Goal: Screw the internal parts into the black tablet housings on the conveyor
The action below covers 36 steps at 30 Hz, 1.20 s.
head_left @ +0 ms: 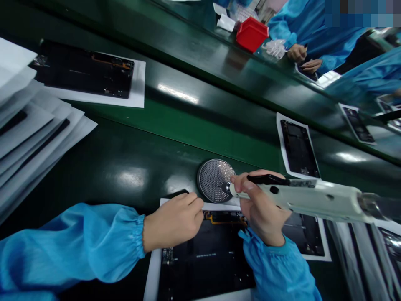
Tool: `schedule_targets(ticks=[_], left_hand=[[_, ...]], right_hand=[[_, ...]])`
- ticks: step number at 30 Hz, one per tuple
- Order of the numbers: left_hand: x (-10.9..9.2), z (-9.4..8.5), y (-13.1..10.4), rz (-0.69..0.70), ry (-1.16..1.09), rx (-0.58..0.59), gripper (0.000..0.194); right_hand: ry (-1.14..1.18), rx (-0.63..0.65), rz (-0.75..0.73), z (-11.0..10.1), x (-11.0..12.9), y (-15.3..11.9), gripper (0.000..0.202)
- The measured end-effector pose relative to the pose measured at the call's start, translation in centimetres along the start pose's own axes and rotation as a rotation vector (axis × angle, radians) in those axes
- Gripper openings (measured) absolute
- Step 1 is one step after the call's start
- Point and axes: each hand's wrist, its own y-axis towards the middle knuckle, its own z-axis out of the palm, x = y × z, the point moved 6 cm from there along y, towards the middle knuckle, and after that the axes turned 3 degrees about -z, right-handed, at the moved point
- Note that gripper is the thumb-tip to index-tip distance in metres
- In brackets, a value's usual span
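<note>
My right hand is wrapped round a pale electric screwdriver with a black lever, held nearly level. Its tip is at the right side of a round, dimpled metal screw tray; small shiny bits, perhaps screws, lie on the tray's surface. My left hand has its fingers curled closed over the top left edge of an opened black tablet; whatever it may hold is hidden. That tablet rests on white paper, with an orange flex cable along its top edge.
Stacked white sheets with dark panels between them stand at the left. Another opened tablet lies on paper at the back left, and one more at the right. Across the bench, near a red bin, a co-worker's hands are busy.
</note>
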Motion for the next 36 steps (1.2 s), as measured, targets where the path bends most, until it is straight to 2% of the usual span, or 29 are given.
schedule_targets(ticks=[8,16,21,25,30,36], left_hand=[[0.1,-0.1,0.0,0.009,0.006,0.01,0.023],[0.1,0.1,0.0,0.01,0.005,0.011,0.021],[0.3,0.6,0.1,0.005,-0.003,0.084,0.012],[0.7,1.0,0.1,-0.02,-0.03,0.154,0.012],[0.9,1.4,0.4,-0.057,-0.068,0.11,0.019],[0.6,2.2,1.3,-0.085,-0.086,0.098,0.018]], right_hand=[[-0.001,-0.03,0.02,-0.2,-0.2,0.0,0.019],[-0.01,-0.003,0.013,-0.2,-0.2,0.2,0.019],[-0.041,-0.002,-0.004,0.0,0.0,0.1,0.022],[0.008,-0.005,-0.056,0.0,1.9,0.0,0.022],[0.012,0.041,-0.148,0.0,5.3,-1.0,0.022],[0.042,0.139,-0.074,1.1,5.1,-3.2,0.021]])
